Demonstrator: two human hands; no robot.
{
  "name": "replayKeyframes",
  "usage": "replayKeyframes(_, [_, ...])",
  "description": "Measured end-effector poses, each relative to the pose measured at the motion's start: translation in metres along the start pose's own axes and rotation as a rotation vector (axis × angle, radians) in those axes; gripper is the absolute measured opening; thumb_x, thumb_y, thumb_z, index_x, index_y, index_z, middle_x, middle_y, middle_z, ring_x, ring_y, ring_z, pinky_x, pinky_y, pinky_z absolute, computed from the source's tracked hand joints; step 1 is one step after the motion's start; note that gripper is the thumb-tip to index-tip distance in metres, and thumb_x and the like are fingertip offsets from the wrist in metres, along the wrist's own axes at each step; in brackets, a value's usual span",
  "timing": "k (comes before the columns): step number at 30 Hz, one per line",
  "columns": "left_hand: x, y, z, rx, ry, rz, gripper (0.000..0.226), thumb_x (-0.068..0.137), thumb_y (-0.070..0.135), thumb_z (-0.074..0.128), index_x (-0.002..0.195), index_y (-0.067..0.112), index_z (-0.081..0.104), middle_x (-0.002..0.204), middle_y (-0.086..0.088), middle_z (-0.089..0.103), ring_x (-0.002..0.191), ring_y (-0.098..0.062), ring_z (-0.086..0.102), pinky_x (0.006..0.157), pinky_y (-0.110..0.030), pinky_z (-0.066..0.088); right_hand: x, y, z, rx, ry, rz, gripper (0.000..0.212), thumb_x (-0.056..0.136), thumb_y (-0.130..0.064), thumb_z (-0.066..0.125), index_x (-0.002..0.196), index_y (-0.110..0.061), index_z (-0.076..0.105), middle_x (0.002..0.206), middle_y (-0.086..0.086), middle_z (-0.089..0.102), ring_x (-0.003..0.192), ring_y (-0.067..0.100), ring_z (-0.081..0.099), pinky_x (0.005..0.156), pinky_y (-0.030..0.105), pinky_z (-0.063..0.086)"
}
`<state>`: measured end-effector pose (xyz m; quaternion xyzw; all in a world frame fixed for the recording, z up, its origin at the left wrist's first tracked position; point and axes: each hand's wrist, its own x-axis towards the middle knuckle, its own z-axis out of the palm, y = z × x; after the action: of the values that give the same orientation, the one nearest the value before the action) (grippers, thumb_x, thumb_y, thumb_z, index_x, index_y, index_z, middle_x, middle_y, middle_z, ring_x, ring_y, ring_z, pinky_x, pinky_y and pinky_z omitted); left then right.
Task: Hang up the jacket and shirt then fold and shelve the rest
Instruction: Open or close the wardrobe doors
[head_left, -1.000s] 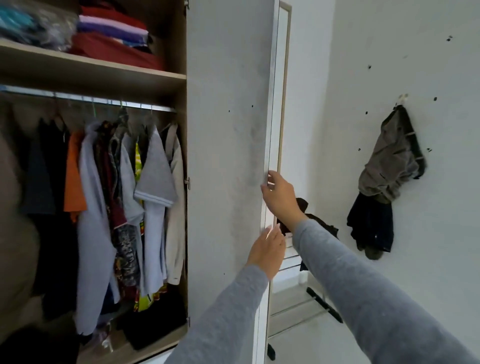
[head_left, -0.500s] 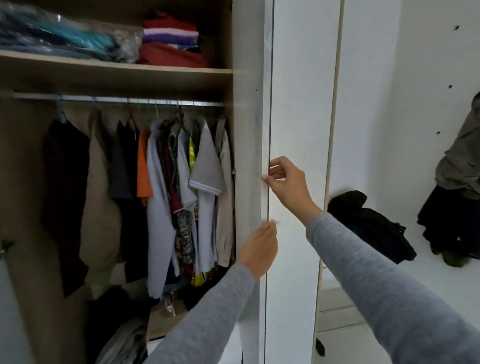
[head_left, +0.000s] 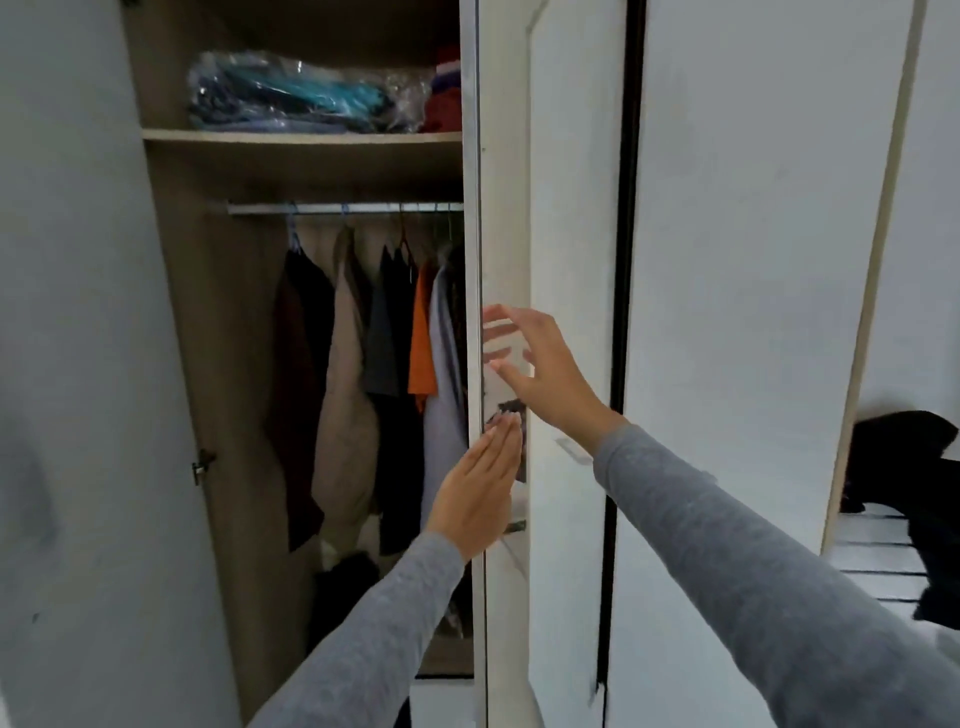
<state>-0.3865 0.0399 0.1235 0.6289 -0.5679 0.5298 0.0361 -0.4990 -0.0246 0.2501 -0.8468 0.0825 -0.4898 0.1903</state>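
The wardrobe stands part open, its white right door (head_left: 504, 208) swung nearly across the opening. My left hand (head_left: 480, 493) lies flat against that door's edge, fingers straight. My right hand (head_left: 540, 369) hovers at the door just above it, fingers spread and holding nothing. Behind the door, several garments hang on the rail (head_left: 343, 209): a dark brown one, a beige jacket (head_left: 343, 405), dark tops, an orange shirt (head_left: 423, 338) and a grey one. A dark garment (head_left: 914, 467) lies on white slats at the far right.
The shelf (head_left: 301, 137) above the rail holds a plastic-wrapped bundle (head_left: 301, 93) and folded red clothes (head_left: 444, 104). The left door (head_left: 78, 364) stands open toward me. Dark items lie on the wardrobe floor (head_left: 343, 592). A closed white door panel (head_left: 737, 312) fills the right.
The right door has swung further toward shut, hiding most hanging clothes. My right hand let go of its edge and opened; my view turned left, losing the clothes on the wall hook.
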Motion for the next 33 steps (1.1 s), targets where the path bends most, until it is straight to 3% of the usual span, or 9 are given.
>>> replayKeyframes(3, [-0.003, -0.031, 0.022, -0.034, 0.01, -0.037, 0.065, 0.09, 0.02, 0.039, 0.143, -0.008, 0.013, 0.153, -0.022, 0.019, 0.143, -0.033, 0.015, 0.117, -0.041, 0.012, 0.032, 0.015, 0.029, -0.077, 0.005, -0.006, 0.056, 0.088, -0.008, 0.06, 0.14, -0.014, 0.039, 0.138, 0.005, 0.036, 0.125, 0.003, 0.035, 0.108, 0.016, 0.029])
replayKeyframes(5, [-0.003, -0.054, 0.038, -0.032, -0.009, -0.065, 0.07, 0.09, 0.021, 0.043, 0.144, -0.007, 0.01, 0.154, -0.021, 0.016, 0.143, -0.032, 0.015, 0.117, -0.04, 0.015, 0.052, 0.028, 0.051, -0.114, 0.015, -0.02, 0.058, 0.087, -0.007, 0.06, 0.14, -0.014, 0.038, 0.141, 0.004, 0.033, 0.131, 0.013, 0.033, 0.107, 0.01, 0.023])
replayKeyframes(7, [0.004, -0.075, 0.051, -0.044, -0.003, -0.099, 0.071, 0.088, 0.021, 0.045, 0.144, -0.006, 0.012, 0.154, -0.019, 0.019, 0.143, -0.03, 0.018, 0.118, -0.039, 0.017, 0.069, 0.04, 0.066, -0.154, 0.025, -0.029, 0.056, 0.086, -0.005, 0.06, 0.137, -0.018, 0.042, 0.141, 0.001, 0.033, 0.13, 0.013, 0.033, 0.102, 0.007, 0.023])
replayKeyframes(12, [0.044, -0.127, 0.087, -0.087, 0.105, -0.185, 0.066, 0.085, 0.018, 0.047, 0.143, -0.003, 0.022, 0.15, -0.018, 0.031, 0.14, -0.029, 0.028, 0.115, -0.039, 0.015, 0.112, 0.077, 0.1, -0.245, 0.094, -0.067, 0.057, 0.083, -0.002, 0.062, 0.133, -0.024, 0.045, 0.139, -0.005, 0.035, 0.129, 0.014, 0.034, 0.106, 0.031, 0.04])
replayKeyframes(16, [0.082, -0.157, 0.118, -0.17, 0.177, -0.231, 0.062, 0.086, 0.014, 0.038, 0.142, -0.003, 0.018, 0.148, -0.019, 0.034, 0.139, -0.029, 0.03, 0.114, -0.039, 0.022, 0.136, 0.107, 0.117, -0.372, 0.18, -0.051, 0.054, 0.084, -0.005, 0.057, 0.134, -0.022, 0.044, 0.142, -0.002, 0.035, 0.133, 0.019, 0.03, 0.109, 0.036, 0.036])
replayKeyframes(20, [0.113, -0.178, 0.145, -0.261, 0.19, -0.294, 0.061, 0.09, 0.019, 0.046, 0.143, -0.002, 0.022, 0.149, -0.018, 0.033, 0.139, -0.03, 0.029, 0.111, -0.042, 0.031, 0.151, 0.13, 0.136, -0.463, 0.256, -0.008, 0.049, 0.09, -0.019, 0.05, 0.139, -0.018, 0.041, 0.148, 0.003, 0.032, 0.137, 0.022, 0.026, 0.113, 0.039, 0.03])
replayKeyframes(24, [0.131, -0.19, 0.18, -0.311, 0.203, -0.373, 0.057, 0.095, 0.025, 0.036, 0.146, 0.002, 0.026, 0.154, -0.013, 0.022, 0.143, -0.025, 0.019, 0.115, -0.042, 0.023, 0.16, 0.159, 0.156, -0.634, 0.246, -0.042, 0.054, 0.095, -0.027, 0.039, 0.147, -0.012, 0.03, 0.156, 0.009, 0.023, 0.144, 0.025, 0.016, 0.117, 0.04, 0.02])
replayKeyframes(28, [0.141, -0.196, 0.214, -0.318, 0.227, -0.374, 0.058, 0.097, 0.027, 0.034, 0.148, 0.006, 0.017, 0.155, -0.011, 0.019, 0.144, -0.024, 0.016, 0.116, -0.039, 0.014, 0.174, 0.192, 0.174, -0.785, 0.181, -0.012, 0.06, 0.1, -0.033, 0.031, 0.152, -0.016, 0.007, 0.16, 0.003, -0.002, 0.147, 0.02, -0.007, 0.119, 0.041, 0.007])
replayKeyframes(33, [0.15, -0.204, 0.255, -0.357, 0.205, -0.369, 0.057, 0.098, 0.026, 0.034, 0.149, 0.006, 0.016, 0.157, -0.009, 0.014, 0.145, -0.022, 0.012, 0.117, -0.039, 0.013, 0.185, 0.223, 0.19, -0.834, 0.22, -0.017, 0.06, 0.099, -0.03, 0.035, 0.152, -0.014, 0.011, 0.16, 0.003, 0.001, 0.147, 0.019, -0.003, 0.12, 0.039, 0.005])
